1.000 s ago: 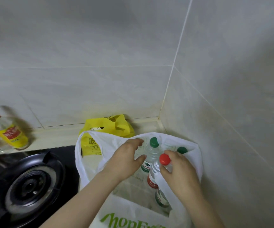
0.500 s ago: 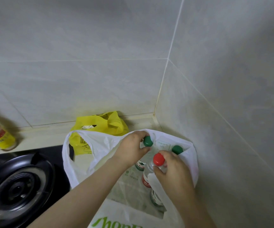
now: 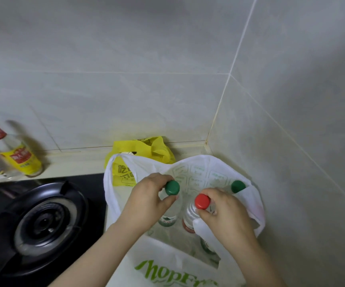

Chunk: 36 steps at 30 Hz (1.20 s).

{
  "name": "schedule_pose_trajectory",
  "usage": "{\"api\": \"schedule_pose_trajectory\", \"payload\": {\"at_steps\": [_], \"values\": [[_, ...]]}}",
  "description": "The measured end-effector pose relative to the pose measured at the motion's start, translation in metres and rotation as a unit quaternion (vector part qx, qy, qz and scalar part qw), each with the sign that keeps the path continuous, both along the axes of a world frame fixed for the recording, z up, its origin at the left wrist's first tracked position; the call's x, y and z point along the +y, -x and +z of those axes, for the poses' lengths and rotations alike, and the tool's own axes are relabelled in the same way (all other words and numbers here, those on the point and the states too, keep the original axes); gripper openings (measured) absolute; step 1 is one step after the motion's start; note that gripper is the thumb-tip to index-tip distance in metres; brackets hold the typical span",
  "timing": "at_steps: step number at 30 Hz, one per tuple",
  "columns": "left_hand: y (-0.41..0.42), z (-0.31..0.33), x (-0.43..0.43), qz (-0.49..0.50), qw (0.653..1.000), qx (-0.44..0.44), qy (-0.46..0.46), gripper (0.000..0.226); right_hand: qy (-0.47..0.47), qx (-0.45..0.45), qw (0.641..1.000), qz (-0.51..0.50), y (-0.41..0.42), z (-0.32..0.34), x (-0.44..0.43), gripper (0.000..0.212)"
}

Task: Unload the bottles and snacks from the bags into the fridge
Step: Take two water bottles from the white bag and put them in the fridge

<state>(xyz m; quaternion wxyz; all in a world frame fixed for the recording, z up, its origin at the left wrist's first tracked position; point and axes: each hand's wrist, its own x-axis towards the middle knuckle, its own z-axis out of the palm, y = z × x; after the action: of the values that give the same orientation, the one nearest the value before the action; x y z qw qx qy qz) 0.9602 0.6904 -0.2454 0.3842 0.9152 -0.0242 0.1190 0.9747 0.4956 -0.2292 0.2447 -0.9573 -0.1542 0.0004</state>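
Note:
A white plastic bag (image 3: 113, 195) with green lettering stands open on the counter in the tiled corner. Inside it stand clear bottles. My left hand (image 3: 148, 201) grips the neck of a green-capped bottle (image 3: 172, 187). My right hand (image 3: 223, 214) grips the neck of a red-capped bottle (image 3: 202, 201) and part of the bag's handle. A second green-capped bottle (image 3: 238, 186) stands at the bag's far right side. A yellow bag (image 3: 144, 150) sits behind the white one against the wall. No fridge is in view.
A black gas stove (image 3: 43, 222) fills the lower left. Beyond it, condiment bottles (image 3: 20, 156) stand along the wall ledge at the left edge. Tiled walls close in behind and on the right.
My left hand has closed round the green-capped bottle's neck and both bottles have risen a little in the bag. The view has shifted slightly.

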Motion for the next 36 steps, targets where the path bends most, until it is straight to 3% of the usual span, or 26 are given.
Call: {"api": "schedule_pose_trajectory", "payload": {"at_steps": [12, 17, 20, 25, 30, 36], "values": [[0.056, -0.012, 0.031, 0.047, 0.998, 0.037, 0.031, 0.027, -0.018, 0.018, 0.998, 0.051, 0.029, -0.009, 0.035, 0.017], [0.066, -0.020, 0.029, 0.054, 0.997, 0.021, 0.052, 0.029, -0.072, 0.032, 0.997, 0.015, 0.035, -0.024, 0.035, 0.026], [0.068, -0.024, 0.026, 0.067, 0.995, 0.022, 0.064, 0.035, -0.086, 0.060, 0.994, -0.005, 0.039, -0.034, 0.034, 0.047], [0.068, -0.035, 0.027, 0.072, 0.991, 0.082, 0.079, 0.051, -0.089, 0.076, 0.993, -0.030, 0.043, -0.048, 0.032, 0.046], [0.070, -0.047, 0.027, 0.054, 0.984, 0.141, 0.094, 0.064, -0.073, 0.118, 0.989, -0.040, 0.042, -0.061, 0.035, 0.062], [0.069, -0.055, 0.030, 0.058, 0.984, 0.146, 0.088, 0.068, -0.076, 0.121, 0.988, -0.055, 0.041, -0.063, 0.035, 0.053]]}}
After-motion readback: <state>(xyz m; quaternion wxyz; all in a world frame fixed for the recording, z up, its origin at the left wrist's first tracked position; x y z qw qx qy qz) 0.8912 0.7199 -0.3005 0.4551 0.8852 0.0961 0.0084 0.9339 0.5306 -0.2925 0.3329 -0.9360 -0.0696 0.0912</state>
